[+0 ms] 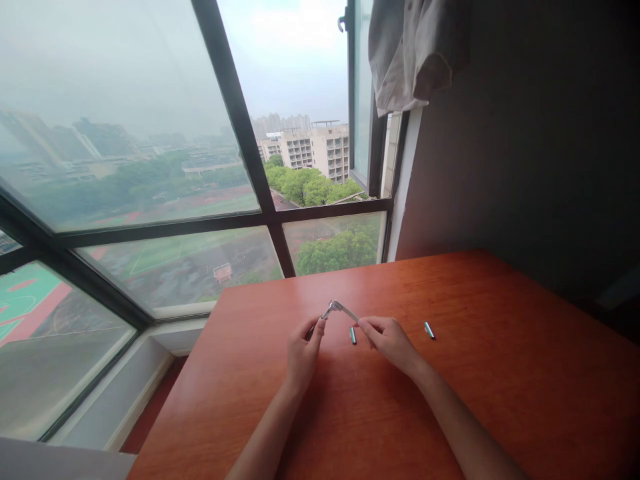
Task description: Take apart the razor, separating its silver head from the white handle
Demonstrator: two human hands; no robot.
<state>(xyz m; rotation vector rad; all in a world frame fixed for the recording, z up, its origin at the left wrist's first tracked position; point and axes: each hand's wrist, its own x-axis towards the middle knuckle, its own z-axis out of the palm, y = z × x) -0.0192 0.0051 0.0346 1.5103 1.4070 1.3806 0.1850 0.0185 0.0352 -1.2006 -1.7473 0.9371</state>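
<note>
No readable text, labels, brands, numbers or signs anywhere in view. The thin metal piece pinched between the left hand and the right hand is too small to show any marking. The same goes for the small cylinder just beside the right hand and the second cylinder further right on the counter. The hazy buildings beyond the window show no legible lettering.
</note>
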